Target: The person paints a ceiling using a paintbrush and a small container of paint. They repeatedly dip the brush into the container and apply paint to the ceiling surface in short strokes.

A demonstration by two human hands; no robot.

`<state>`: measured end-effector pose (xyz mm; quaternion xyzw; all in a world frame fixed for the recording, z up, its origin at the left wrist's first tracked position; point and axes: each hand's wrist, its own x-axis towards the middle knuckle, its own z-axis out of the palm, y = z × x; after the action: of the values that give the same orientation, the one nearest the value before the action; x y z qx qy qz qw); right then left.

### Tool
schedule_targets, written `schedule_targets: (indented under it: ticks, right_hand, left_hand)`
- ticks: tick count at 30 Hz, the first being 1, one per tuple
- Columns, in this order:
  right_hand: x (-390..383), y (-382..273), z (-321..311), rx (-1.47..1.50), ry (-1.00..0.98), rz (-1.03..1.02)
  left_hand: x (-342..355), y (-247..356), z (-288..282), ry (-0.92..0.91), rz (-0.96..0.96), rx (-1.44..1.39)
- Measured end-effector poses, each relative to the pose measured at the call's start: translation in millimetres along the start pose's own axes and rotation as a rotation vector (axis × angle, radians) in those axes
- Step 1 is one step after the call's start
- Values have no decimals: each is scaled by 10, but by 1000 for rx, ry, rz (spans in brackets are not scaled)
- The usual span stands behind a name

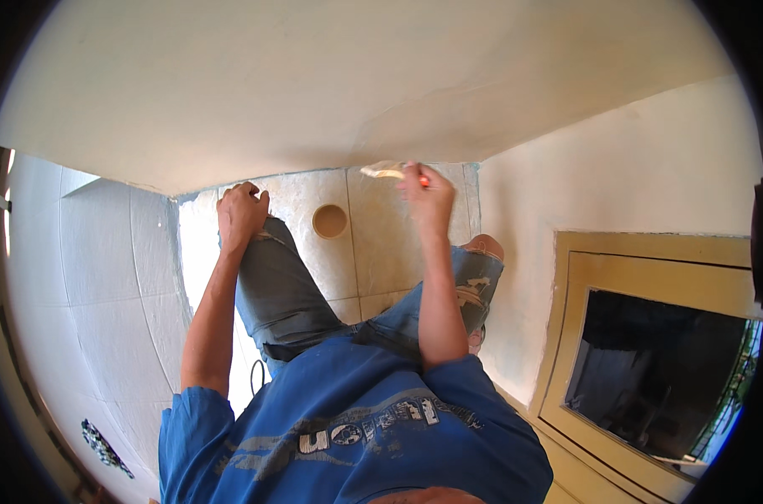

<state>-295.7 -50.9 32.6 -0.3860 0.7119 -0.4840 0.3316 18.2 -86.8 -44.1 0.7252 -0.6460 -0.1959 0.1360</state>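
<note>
Far wall point(255, 84): painted plaster by look, matt, mostly smooth w/ faint uneven patch. R wall point(516, 197): same, matt. Floor point(387, 252): tile, smooth, low sheen. Pot point(331, 237): smooth, matl unclear. Brush point(384, 173): too blurred to call finish. Door frame point(562, 328): yellow paint, semi-gloss, prob wood. Dark pane point(642, 370): glass-like, glossy, reflective. Jeans point(276, 273): denim, worn, ripped. Tee point(331, 395): soft matt cloth, print cracked.

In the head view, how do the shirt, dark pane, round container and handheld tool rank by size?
1. Shirt
2. Pane
3. Container and tool: unsure; the tool looks longer but thinner, partly hidden by the right hand.
</note>
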Motion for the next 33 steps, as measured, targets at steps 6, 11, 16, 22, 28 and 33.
schedule_targets:
  ticks: [6,11,16,22,28,33]
  right_hand:
    - [530,1384,485,-208,-46,-66]
    - [570,1484,679,-311,12,-155]
    - [535,850,645,-170,48,-234]
    - [343,-814,167,8,90,-251]
    - [95,-2048,-194,45,155,-385]
    - [-48,-2775,-428,2,167,-487]
  left_hand:
    - [-7,66,-37,-1,35,-6]
    - [-65,93,-98,-26,3,-17]
    - [-67,16,-77,18,18,-8]
    - [-18,-3,-11,10,14,-16]
    - [-22,42,-67,-1,24,4]
    - [32,18,19,-1,32,-6]
